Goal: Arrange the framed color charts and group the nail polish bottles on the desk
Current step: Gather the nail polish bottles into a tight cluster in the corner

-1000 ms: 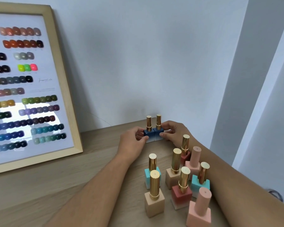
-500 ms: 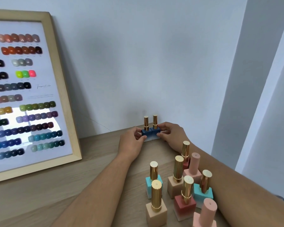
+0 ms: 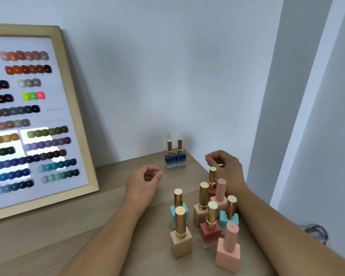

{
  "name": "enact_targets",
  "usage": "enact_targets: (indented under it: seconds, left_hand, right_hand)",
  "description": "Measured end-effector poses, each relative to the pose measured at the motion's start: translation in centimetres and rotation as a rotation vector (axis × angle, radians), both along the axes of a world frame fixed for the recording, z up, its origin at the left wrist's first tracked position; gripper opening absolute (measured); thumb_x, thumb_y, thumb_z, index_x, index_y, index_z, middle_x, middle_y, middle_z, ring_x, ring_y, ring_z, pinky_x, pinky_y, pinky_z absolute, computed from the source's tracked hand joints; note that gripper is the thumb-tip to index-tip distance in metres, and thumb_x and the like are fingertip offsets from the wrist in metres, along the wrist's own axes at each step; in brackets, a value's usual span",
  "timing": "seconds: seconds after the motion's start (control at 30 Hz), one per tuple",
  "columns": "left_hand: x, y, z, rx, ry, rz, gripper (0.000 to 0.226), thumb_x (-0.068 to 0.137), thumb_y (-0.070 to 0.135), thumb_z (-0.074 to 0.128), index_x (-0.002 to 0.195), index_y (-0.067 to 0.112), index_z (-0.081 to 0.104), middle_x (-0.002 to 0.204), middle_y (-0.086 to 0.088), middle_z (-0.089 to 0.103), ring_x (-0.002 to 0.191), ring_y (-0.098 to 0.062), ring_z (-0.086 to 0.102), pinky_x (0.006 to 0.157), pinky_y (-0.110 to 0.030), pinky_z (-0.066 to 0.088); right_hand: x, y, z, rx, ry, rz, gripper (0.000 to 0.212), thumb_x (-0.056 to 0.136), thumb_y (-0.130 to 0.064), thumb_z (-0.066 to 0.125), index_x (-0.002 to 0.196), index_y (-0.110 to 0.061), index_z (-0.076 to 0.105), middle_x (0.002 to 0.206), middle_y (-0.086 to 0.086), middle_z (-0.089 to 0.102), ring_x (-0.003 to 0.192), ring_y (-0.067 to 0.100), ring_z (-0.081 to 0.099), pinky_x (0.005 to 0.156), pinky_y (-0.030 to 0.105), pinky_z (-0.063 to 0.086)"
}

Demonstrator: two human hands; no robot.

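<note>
A person's hands hover over a wooden desk (image 3: 48, 226) with nail polish bottles half sorted. The left hand (image 3: 145, 180) and right hand (image 3: 225, 168) both hang with fingers loosely curled and grasp nothing. Two dark-blue bottles (image 3: 175, 159) stand upright and touching at the desk's far corner, near the wall (image 3: 187, 76). Eight more crowd together in the foreground: two beige bottles (image 3: 180, 239), two turquoise bottles (image 3: 229, 217), two pink bottles (image 3: 228, 253) and two brick-red bottles (image 3: 210, 230), the colours mixed and not yet paired. A framed color chart (image 3: 73, 108) leans against the wall at the left.

The main hazard appears to be the right forearm, which lies just beside the packed cluster. The bottles are tall with small bases, so a careless reach for one at the back would likely knock a neighbour and topple several in a row. The blue pair sits close to the desk's right edge, where a nudge from the right hand could send them off. The chart looks to rest only on its lower rail, so a bump there might make it slide.

No brand or label shows on any bottle. The chart carries a short script line and fine print beside its swatches, both too blurred to read.
</note>
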State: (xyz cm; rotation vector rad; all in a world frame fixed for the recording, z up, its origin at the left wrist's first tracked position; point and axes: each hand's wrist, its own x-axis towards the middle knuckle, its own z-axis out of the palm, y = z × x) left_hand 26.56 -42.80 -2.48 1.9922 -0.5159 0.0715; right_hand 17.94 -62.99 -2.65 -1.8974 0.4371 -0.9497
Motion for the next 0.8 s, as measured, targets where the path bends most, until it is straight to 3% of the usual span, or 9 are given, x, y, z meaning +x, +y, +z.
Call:
enact_targets:
  seconds: [0.23, 0.3, 0.6, 0.73, 0.8]
  left_hand:
    - [-5.5, 4.9, 0.1, -0.076, 0.005, -0.061, 0.009, 0.084, 0.026, 0.064, 0.092, 0.030, 0.063, 0.088, 0.008, 0.064, 0.083, -0.005, 0.058, 0.066, -0.016, 0.042]
    - [-6.9, 6.0, 0.0, -0.119, 0.000, -0.065, 0.008, 0.083, 0.024, 0.066, 0.088, 0.030, 0.065, 0.084, 0.007, 0.066, 0.079, -0.005, 0.059, 0.064, -0.014, 0.044]
    - [-11.9, 8.6, 0.2, -0.145, -0.056, -0.184, 0.009, 0.081, 0.017, 0.067, 0.088, 0.023, 0.066, 0.081, 0.002, 0.065, 0.065, -0.001, 0.055, 0.058, -0.013, 0.046]
    - [-13.4, 8.5, 0.2, -0.088, -0.111, -0.237, 0.017, 0.080, 0.020, 0.069, 0.093, 0.027, 0.063, 0.087, 0.005, 0.063, 0.078, -0.001, 0.058, 0.064, -0.016, 0.049]
    - [-13.6, 8.4, 0.0, -0.051, -0.121, -0.244, 0.021, 0.079, 0.023, 0.069, 0.096, 0.032, 0.060, 0.090, 0.009, 0.061, 0.082, -0.001, 0.057, 0.067, -0.017, 0.050]
  right_hand:
    - [-7.5, 1.4, 0.6, 0.058, -0.008, -0.009, 0.007, 0.084, -0.016, 0.064, 0.080, -0.020, 0.068, 0.080, -0.006, 0.069, 0.081, 0.016, 0.064, 0.080, 0.046, 0.055]
    - [-9.4, 2.0, 0.6, 0.068, 0.003, 0.004, 0.008, 0.084, -0.017, 0.064, 0.079, -0.021, 0.068, 0.078, -0.007, 0.069, 0.079, 0.015, 0.064, 0.080, 0.049, 0.054]
    - [-14.2, 4.3, 0.3, 0.083, 0.041, 0.067, 0.008, 0.084, -0.020, 0.065, 0.081, -0.025, 0.070, 0.082, -0.007, 0.070, 0.078, 0.014, 0.061, 0.081, 0.050, 0.052]
    - [-15.4, 5.1, -0.1, 0.042, 0.072, 0.071, 0.007, 0.084, -0.024, 0.064, 0.081, -0.027, 0.069, 0.081, -0.008, 0.069, 0.077, 0.009, 0.061, 0.079, 0.045, 0.054]
    - [-15.8, 5.4, -0.1, 0.013, 0.079, 0.065, 0.006, 0.084, -0.024, 0.064, 0.081, -0.027, 0.068, 0.082, -0.011, 0.069, 0.077, 0.007, 0.060, 0.075, 0.035, 0.054]
